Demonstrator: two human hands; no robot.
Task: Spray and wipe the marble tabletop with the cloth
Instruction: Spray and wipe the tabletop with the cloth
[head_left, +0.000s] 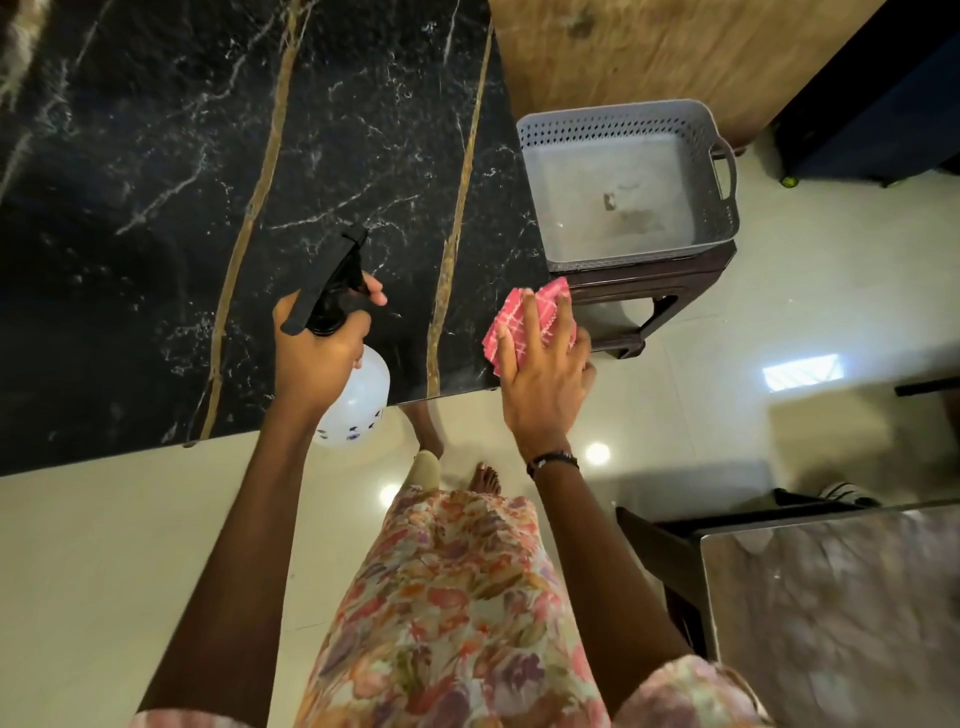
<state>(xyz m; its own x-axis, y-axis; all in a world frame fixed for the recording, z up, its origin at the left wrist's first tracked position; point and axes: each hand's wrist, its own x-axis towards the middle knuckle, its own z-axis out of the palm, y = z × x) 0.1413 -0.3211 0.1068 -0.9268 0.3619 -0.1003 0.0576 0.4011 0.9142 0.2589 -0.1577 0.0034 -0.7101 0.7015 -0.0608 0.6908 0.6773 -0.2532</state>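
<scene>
While over black marble tabletop (156, 182): both hands raised at near right corner
Left hand (317, 353): curled round neck of spray bottle (353, 400); forefinger on trigger; black nozzle aimed across slab
Right hand (540, 374): fingers spread flat, pressing folded pink cloth (519, 317) onto corner of tabletop
Grey basket (722, 218): on dark stool (644, 291), just beside table edge

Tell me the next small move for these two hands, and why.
Probably squeeze the trigger: the left hand grips the spray bottle with a finger on the trigger and the nozzle aimed over the marble tabletop, while the right hand presses the pink cloth at the near right corner, ready to wipe.
</scene>
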